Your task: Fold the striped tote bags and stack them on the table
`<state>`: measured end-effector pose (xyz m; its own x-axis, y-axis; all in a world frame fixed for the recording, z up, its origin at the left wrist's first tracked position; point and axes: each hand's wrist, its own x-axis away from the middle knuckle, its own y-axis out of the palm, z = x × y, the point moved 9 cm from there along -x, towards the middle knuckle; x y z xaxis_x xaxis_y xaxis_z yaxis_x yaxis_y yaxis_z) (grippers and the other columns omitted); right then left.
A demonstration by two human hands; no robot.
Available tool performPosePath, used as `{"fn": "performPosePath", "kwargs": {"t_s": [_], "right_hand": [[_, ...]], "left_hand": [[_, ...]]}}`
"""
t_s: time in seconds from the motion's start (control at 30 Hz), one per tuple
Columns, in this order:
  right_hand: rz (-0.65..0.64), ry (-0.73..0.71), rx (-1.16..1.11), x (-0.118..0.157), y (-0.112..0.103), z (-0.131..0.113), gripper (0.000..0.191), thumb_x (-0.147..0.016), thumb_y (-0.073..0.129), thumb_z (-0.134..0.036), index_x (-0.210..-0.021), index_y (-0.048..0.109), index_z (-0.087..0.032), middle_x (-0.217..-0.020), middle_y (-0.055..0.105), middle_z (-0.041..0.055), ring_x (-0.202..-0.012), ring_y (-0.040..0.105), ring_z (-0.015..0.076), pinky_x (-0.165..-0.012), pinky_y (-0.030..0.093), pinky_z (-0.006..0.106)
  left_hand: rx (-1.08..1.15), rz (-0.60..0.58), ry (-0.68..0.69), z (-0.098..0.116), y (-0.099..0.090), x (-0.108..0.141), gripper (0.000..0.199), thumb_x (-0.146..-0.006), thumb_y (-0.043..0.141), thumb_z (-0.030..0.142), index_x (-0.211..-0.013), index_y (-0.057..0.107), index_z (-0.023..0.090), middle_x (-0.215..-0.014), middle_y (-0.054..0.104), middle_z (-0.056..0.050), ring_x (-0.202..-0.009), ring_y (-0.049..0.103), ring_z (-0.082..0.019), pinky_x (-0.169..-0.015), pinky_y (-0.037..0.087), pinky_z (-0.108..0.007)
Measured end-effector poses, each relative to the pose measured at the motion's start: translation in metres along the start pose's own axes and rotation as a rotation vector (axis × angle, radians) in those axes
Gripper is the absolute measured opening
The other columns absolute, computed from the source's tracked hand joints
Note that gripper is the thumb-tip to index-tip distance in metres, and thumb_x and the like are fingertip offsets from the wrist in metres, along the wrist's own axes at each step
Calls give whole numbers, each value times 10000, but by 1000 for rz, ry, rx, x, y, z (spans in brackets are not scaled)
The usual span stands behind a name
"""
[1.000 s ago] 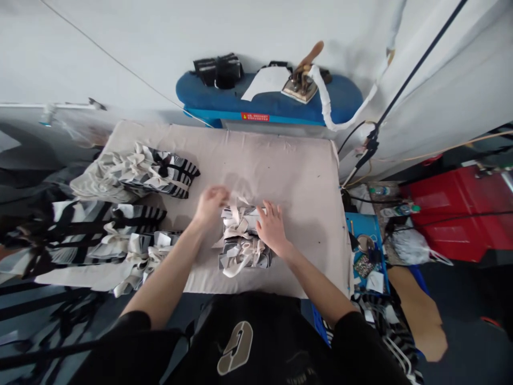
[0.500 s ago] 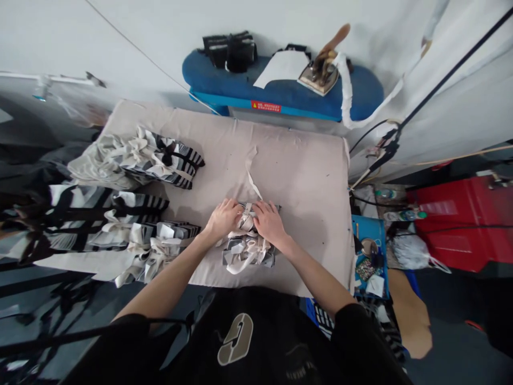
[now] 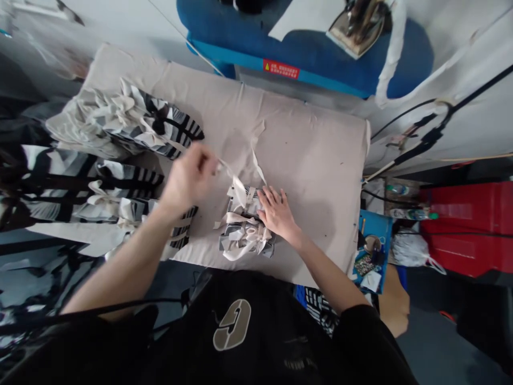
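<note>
A striped fabric bundle with pale ties and a bow lies near the front edge of the cloth-covered table. My left hand, slightly blurred, is raised to the left of it, its fingers closed on a pale strip that runs down to the bundle's top. With fingers spread, my right hand lies flat on the bundle's upper right part. Another loose pale strip stretches over the table behind the bundle.
Several tied striped bundles are piled at the left. Behind the table stands a blue ironing board with an iron and white paper. A blue tray and a red container are at the right.
My left hand has left the bundle, moving up and left with the pale strip pulled out. My right hand stays on the bundle, fingers wider apart. The view has shifted closer to the table.
</note>
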<state>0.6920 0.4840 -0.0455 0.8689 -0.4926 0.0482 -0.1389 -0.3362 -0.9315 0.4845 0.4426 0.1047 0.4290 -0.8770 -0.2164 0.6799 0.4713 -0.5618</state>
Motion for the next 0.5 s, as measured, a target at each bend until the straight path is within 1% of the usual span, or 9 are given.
{"fn": "performPosePath", "kwargs": {"t_s": [0.07, 0.1, 0.13, 0.2, 0.27, 0.3, 0.37, 0.43, 0.5], "right_hand": [[-13, 1, 28, -1, 1, 1, 628, -1041, 445, -358, -1609, 337, -115, -1678, 333, 175, -1572, 245, 358, -1287, 115, 614], [-17, 2, 45, -1, 1, 2, 637, -1041, 438, -366, -1612, 327, -106, -1680, 325, 179, -1571, 243, 361, -1284, 123, 615], [-21, 1, 63, -2, 1, 2, 646, -1040, 433, -374, -1614, 318, -98, -1683, 318, 184, -1570, 243, 365, -1280, 130, 617], [-28, -4, 94, -3, 3, 2, 662, -1037, 434, -383, -1615, 309, -86, -1687, 305, 189, -1565, 247, 371, -1274, 137, 617], [-31, -10, 107, -3, 4, 1, 675, -1030, 448, -391, -1614, 309, -83, -1688, 303, 189, -1561, 251, 369, -1275, 131, 612], [-30, -11, 107, -3, 5, 1, 684, -1025, 458, -397, -1614, 310, -83, -1688, 304, 188, -1561, 250, 367, -1276, 126, 608], [-27, -11, 101, -2, 6, 2, 702, -1015, 476, -409, -1613, 309, -83, -1688, 305, 186, -1561, 245, 363, -1279, 118, 602], [-26, -12, 98, -2, 7, 3, 715, -1008, 486, -414, -1616, 301, -87, -1686, 305, 188, -1562, 238, 362, -1276, 113, 606], [-21, -16, 104, -2, 8, 4, 718, -1008, 484, -413, -1620, 289, -93, -1684, 303, 193, -1562, 232, 363, -1271, 111, 617]], "left_hand": [[328, 112, -24, 1, -29, -20, 194, -953, 659, 372, -907, 578, 202, -708, 552, 57, -629, 569, -98, -633, 436, -275], [447, 165, -35, -2, -39, -27, 254, -907, 706, 422, -880, 570, 209, -678, 547, 67, -605, 575, -96, -615, 450, -285], [516, 190, -64, -8, -42, -32, 293, -866, 735, 451, -855, 557, 219, -668, 560, 67, -608, 597, -103, -611, 469, -303], [480, 184, -143, -22, -34, -35, 271, -835, 735, 436, -860, 538, 252, -754, 649, 47, -717, 670, -134, -644, 503, -341], [264, 159, -182, -29, -19, -25, 163, -880, 673, 364, -956, 547, 291, -980, 711, 22, -924, 698, -151, -727, 518, -364], [140, 157, -156, -28, -11, -16, 131, -895, 640, 322, -990, 554, 297, -1048, 709, 10, -960, 688, -151, -745, 517, -363], [-59, 106, -49, -15, 13, 5, 90, -901, 580, 256, -990, 582, 258, -1025, 701, -23, -887, 662, -148, -739, 515, -350], [-174, -61, 23, -6, 49, 30, 86, -891, 529, 202, -931, 605, 210, -912, 687, -38, -796, 633, -150, -722, 514, -333], [-301, -237, 5, -9, 83, 54, 116, -894, 506, 169, -898, 621, 188, -868, 674, -51, -805, 633, -169, -736, 513, -322]]}}
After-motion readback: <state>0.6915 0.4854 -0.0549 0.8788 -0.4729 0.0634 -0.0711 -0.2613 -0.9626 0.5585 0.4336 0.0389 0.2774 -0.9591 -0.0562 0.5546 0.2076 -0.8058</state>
